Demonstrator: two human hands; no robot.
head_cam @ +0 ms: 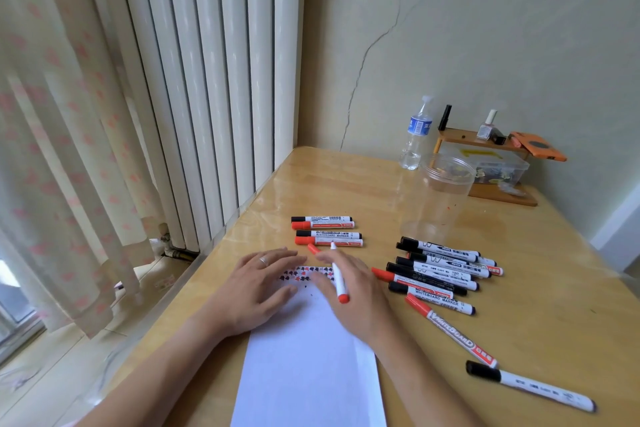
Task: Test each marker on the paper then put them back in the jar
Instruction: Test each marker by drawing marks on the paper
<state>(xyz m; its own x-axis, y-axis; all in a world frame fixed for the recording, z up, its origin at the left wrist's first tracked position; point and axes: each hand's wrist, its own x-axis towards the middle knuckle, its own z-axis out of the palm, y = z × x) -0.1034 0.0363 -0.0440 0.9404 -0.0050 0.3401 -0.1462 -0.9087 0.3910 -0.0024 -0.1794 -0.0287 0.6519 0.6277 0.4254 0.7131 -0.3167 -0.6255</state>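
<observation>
Wooden table (346, 180) under me: my right hand (349, 291) grips an uncapped red marker (338, 276) over the paper (308, 367), its red cap (313, 248) at the fingertips, while my left hand (256, 282) lies flat on the sheet. At twelve o'clock lie four markers (327, 231) reading "WHITEBOARD MARKER". At two o'clock lies the marker pile (440, 270), the clear jar (440, 198) behind it.

"WHITEBOARD MARKER" reads in black capitals on the white barrel of a red-capped marker (329, 235) at 12 o'clock from the paper. The same words stand on a black-capped marker (433, 298) at 3 o'clock. A long red-capped marker (450, 331) at 4 o'clock bears "WHITEBOARD" in large outlined letters. A barcode shows on the farthest black-capped marker (322, 218); its digits are too small to read
</observation>
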